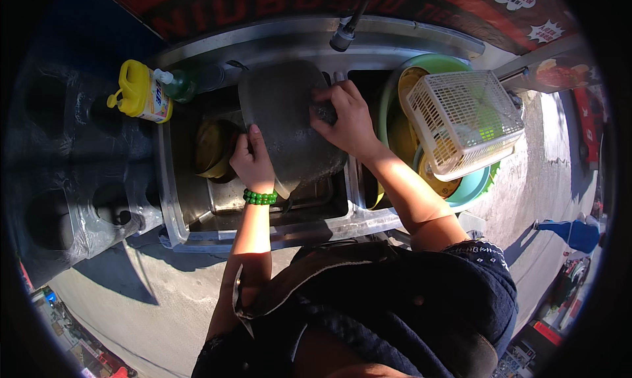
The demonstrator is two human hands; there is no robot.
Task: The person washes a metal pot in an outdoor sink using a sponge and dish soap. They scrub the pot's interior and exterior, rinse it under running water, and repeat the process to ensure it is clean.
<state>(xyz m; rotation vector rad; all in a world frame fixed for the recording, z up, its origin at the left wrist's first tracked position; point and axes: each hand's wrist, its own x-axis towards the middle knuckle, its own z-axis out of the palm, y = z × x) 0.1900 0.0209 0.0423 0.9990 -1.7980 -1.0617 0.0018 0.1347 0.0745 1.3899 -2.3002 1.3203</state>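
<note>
A large grey metal pot [291, 126] is tilted on its side over the left basin of a stainless steel sink [355, 200]. My left hand [253, 158] grips the pot's rim, thumb on the outside, a green bead bracelet [260, 197] at the wrist. Pressed to the pot's outer wall is a dark scouring pad [325, 112], pinched in the fingers of my right hand [350, 119]. Small suds or droplets show on the wall below it. Stacked yellowish bowls [211, 156] lie in the basin left of my left hand. The pot's inside is hidden.
A faucet [341, 38] hangs above the sink's back edge. Behind the left basin stand a yellow detergent jug [144, 92] and a green bottle [181, 86]. At right, a white plastic basket [464, 121] rests over green tubs [437, 62] holding yellow dishes. Another person [568, 232] is farther right.
</note>
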